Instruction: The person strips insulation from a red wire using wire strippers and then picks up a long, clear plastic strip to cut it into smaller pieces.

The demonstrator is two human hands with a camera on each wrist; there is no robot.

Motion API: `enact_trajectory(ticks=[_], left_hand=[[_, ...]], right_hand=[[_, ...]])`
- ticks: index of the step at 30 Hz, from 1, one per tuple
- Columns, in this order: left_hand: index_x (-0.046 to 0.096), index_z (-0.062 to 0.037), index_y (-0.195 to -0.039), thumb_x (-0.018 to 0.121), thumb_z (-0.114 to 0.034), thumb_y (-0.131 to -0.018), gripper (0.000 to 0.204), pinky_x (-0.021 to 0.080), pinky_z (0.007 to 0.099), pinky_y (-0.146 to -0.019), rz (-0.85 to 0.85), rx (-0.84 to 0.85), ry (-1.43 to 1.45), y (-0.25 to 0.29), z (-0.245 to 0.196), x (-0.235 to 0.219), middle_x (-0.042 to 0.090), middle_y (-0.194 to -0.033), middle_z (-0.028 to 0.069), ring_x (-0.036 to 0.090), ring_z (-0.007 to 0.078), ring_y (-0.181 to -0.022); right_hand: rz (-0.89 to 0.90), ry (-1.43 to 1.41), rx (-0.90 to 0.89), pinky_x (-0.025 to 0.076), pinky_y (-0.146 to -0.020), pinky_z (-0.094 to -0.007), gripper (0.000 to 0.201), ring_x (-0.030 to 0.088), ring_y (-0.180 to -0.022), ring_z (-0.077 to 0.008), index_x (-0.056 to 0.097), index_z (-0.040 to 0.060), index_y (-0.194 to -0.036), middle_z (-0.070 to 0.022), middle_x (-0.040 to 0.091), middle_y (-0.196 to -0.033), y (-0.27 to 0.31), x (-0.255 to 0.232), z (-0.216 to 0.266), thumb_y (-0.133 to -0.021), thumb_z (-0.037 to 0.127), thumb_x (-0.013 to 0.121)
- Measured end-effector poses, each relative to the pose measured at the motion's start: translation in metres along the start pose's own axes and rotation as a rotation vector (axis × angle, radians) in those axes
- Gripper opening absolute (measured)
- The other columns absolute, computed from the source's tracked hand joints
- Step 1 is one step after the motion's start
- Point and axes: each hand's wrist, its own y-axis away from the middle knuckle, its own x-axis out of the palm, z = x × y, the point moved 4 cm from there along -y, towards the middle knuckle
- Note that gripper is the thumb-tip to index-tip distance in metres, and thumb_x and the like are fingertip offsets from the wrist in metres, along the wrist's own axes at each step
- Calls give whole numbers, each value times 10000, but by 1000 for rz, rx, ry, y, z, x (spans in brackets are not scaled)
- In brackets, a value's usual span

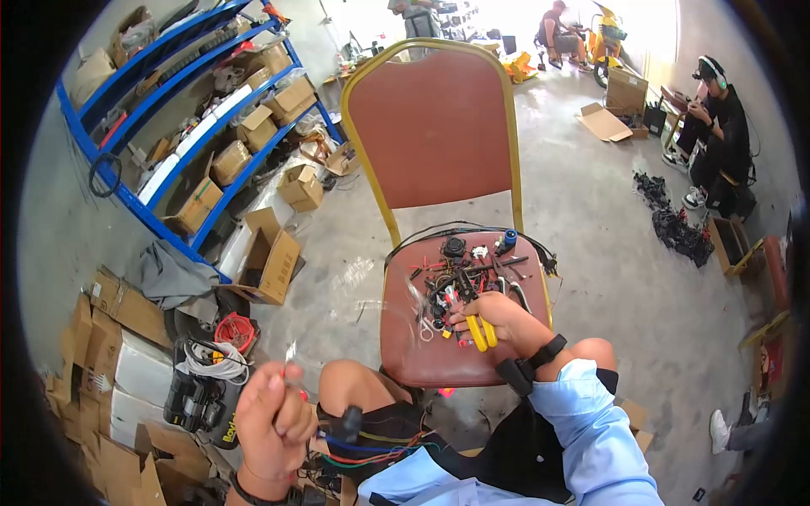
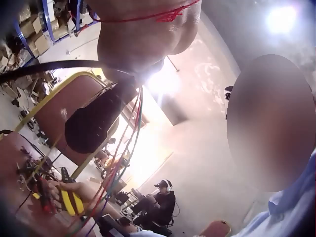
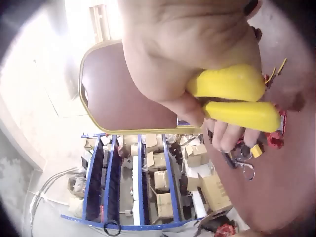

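My left hand (image 1: 274, 417) is raised at the left, its fingers curled round a bundle of thin coloured wires (image 1: 371, 455). The wires trail across my lap, and hang below the hand in the left wrist view. A dark, stubby plug-like piece (image 2: 91, 126) sticks out beside them. My right hand (image 1: 498, 316) is over the chair seat (image 1: 413, 358), holding yellow-handled pliers (image 1: 481, 333) with the handles pointing back toward me. Its fingertips reach down to a pile of small parts (image 1: 456, 274), among them black and red pieces. The right wrist view shows a metal ring (image 3: 248, 172) beside those fingers.
The chair's backrest (image 1: 430, 126) rises beyond the parts. A black cable (image 1: 447, 226) loops round the seat's back. Blue shelving (image 1: 202, 118) with boxes stands left; a tool case (image 1: 198, 405) lies below. A seated person (image 1: 726, 126) with headphones is at the right.
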Motion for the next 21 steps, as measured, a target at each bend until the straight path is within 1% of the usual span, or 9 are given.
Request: enact_trajectory(ticks=[4,7,8,11,12,15,16,19,21], left_hand=[[574,-37,-1126,454,-232,-1059,238,164,237,-369,20,40,16,-53,4,41,274,-524,-71,205,37,-384],[576,-44,-1126,457,-228,-1058,229,185,235,-386,72,19,27,-88,25,62,278,-533,-66,212,44,-400],[577,-45,-1126,458,-228,-1057,229,190,236,-390,90,-2,30,-98,33,67,280,-535,-65,215,46,-403],[578,-46,-1124,462,-231,-1054,229,205,239,-399,126,-47,-13,-125,41,86,286,-540,-58,224,52,-414],[578,-46,-1123,462,-231,-1054,229,205,239,-398,127,-56,-39,-132,41,89,286,-540,-57,224,52,-414],[572,-46,-1120,463,-236,-1055,228,200,238,-394,144,-38,-62,-144,41,85,284,-538,-59,221,49,-411],[569,-47,-1120,464,-238,-1055,228,198,237,-393,159,-22,-56,-147,41,83,284,-537,-61,219,48,-409],[558,-48,-1121,458,-242,-1059,227,191,230,-387,100,42,14,-149,47,76,279,-535,-68,213,41,-402],[549,-49,-1122,448,-247,-1065,229,187,226,-381,89,58,77,-151,54,75,274,-533,-72,207,37,-396]], right_hand=[[54,-25,68,564,-610,-376,225,686,-858,-286,573,-29,-1145,-160,674,-957,-7,-4,0,-948,74,539],[45,129,-88,530,-549,-344,238,690,-813,-278,551,29,-1175,-141,665,-944,-7,-12,7,-941,75,555],[-4,125,-113,490,-501,-319,228,674,-741,-249,550,60,-1158,-123,656,-909,-9,-12,8,-930,70,550],[-2,215,-184,482,-497,-313,248,653,-713,-216,533,56,-1168,-118,653,-895,-25,-30,3,-920,59,534],[-34,270,-158,481,-505,-300,377,642,-722,-190,475,56,-1286,-126,662,-928,-12,-26,12,-911,45,518],[28,140,-98,503,-525,-300,563,652,-736,-201,355,58,-1434,-155,669,-983,5,-15,26,-897,29,522],[17,153,-105,515,-538,-313,613,660,-750,-217,297,61,-1468,-169,667,-996,1,-16,27,-898,30,521],[-39,209,-122,553,-579,-350,776,684,-792,-264,122,71,-1569,-210,661,-1035,-5,-19,25,-902,33,517],[-55,219,-57,554,-597,-383,835,702,-785,-298,48,70,-1585,-229,653,-1062,1,-19,27,-901,35,526]])
